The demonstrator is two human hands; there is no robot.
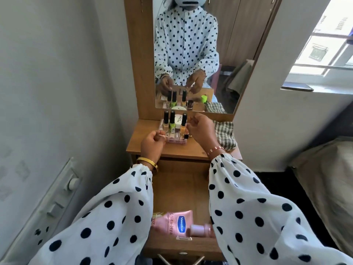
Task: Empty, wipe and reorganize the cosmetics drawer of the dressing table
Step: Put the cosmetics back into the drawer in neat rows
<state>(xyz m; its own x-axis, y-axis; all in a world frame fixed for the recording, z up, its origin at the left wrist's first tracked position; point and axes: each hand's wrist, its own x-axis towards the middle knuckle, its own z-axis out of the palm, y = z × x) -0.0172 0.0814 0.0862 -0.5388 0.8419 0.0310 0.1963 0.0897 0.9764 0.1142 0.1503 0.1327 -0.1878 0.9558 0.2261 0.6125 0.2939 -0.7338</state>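
Both arms reach forward over the open drawer to the table. Left hand hovers at the near-left corner of the clear organizer, fingers curled in with thumb and forefinger pinched together; can't tell if anything's between them. Right hand is raised just right of the nail polish bottles standing in the organizer, fingers curled too, and whether it holds something is unclear. A pink lotion tube lies at the drawer's near end, beside a small pink bottle. A checked cloth sits on the table's right.
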